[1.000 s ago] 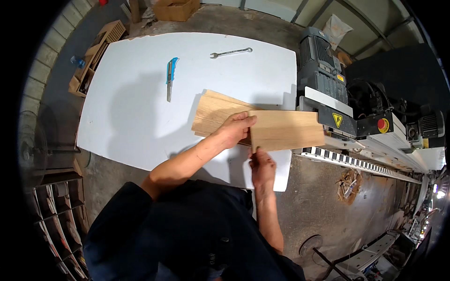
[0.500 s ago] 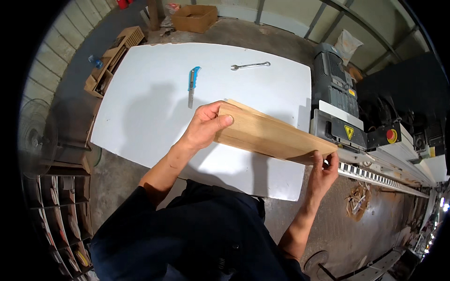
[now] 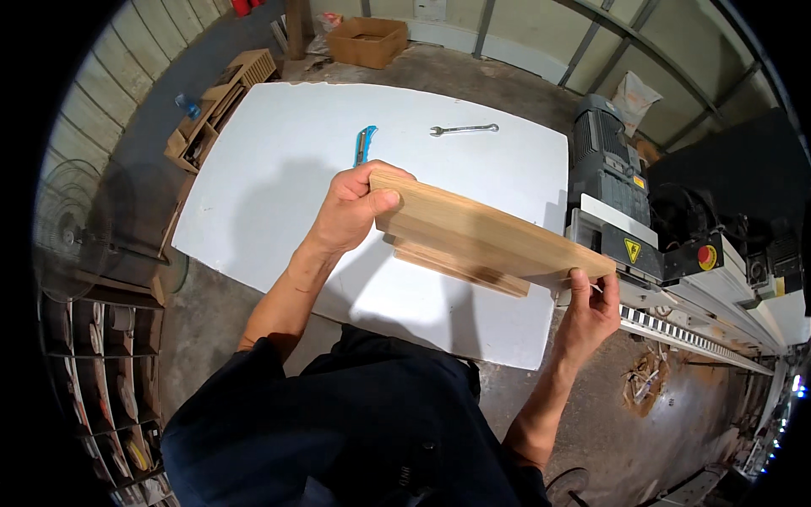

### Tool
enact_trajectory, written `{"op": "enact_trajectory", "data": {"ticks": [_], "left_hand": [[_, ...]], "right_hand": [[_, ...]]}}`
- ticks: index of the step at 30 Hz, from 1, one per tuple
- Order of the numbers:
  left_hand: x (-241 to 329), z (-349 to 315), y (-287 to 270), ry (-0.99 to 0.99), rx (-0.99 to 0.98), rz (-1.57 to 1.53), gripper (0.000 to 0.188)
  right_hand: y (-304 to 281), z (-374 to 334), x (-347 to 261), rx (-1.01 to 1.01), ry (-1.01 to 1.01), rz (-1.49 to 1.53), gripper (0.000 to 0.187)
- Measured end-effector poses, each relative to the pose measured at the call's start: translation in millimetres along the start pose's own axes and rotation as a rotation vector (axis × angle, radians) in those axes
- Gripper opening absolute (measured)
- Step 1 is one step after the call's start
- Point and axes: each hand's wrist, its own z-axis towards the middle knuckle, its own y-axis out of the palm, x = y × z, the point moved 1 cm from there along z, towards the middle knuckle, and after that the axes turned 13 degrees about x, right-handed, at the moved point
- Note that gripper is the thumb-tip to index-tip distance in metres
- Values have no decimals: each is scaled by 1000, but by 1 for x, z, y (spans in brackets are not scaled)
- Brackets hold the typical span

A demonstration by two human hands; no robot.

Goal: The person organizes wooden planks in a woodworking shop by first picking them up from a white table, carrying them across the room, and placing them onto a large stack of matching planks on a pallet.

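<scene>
Head view: over the white surface (image 3: pixel 296 118) and past its right edge, the wooden board (image 3: pixel 490 228), probably light and stiff, is aptly pinched at both ends by left hand (image 3: pixel 348 211) and right hand (image 3: pixel 589 319).

A wooden board (image 3: pixel 481 224) hangs tilted across the middle of the frame, its left end gripped in the left hand (image 3: pixel 348 211), its right end in the right hand (image 3: pixel 589 317). I see more boards (image 3: pixel 460 269) beneath it on the white table (image 3: pixel 279 135). Upper centre, a blue cutter (image 3: pixel 365 144) and a wrench (image 3: pixel 465 129) lie there; a grey motor (image 3: pixel 604 139) stands upper right.
</scene>
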Motion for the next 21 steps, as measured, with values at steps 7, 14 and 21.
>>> {"op": "enact_trajectory", "data": {"ticks": [7, 14, 21], "left_hand": [[-7, 2, 0, 30, -78, -91, 19], [-10, 4, 4, -19, 24, -14, 15], [-19, 8, 21, -75, -9, -45, 19]], "right_hand": [[-4, -2, -10, 57, -73, -3, 34], [-5, -3, -12, 64, -87, -38, 30], [-19, 1, -12, 98, -23, -34, 29]]}}
